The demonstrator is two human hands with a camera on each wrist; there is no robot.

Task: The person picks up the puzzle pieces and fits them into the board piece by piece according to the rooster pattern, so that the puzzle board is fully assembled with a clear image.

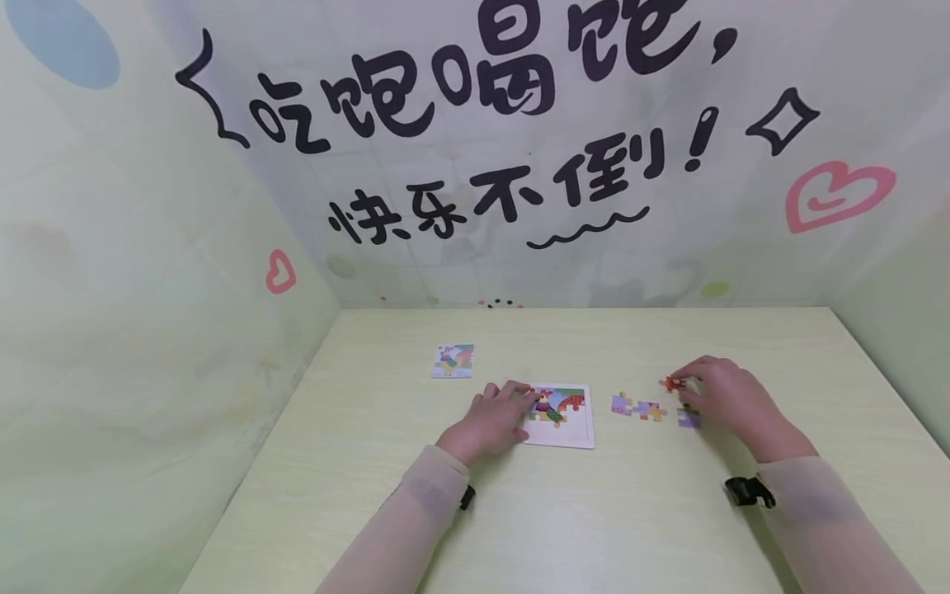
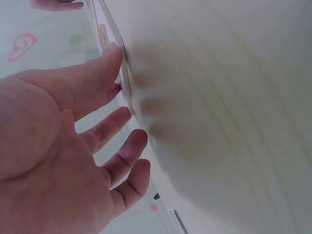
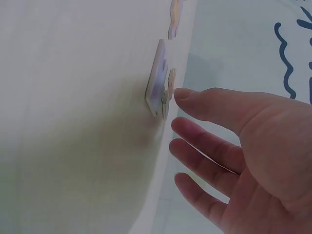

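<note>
My left hand rests at the left side of a white puzzle tray, thumb on its near edge and fingertips near its far left corner. A partly assembled colourful bird picture lies in the tray. In the left wrist view the thumb touches the tray's rim, and the other fingers are loosely bent. To the right, my right hand pinches a small red puzzle piece with its fingertips. Beneath that hand lies a purple piece, partly covered. In the right wrist view the thumb tip meets the piece's edge.
Two joined-looking pieces, a purple one and an orange-and-purple one, lie between tray and right hand. A picture card lies at the back left of the pale table. A printed backdrop stands behind the table.
</note>
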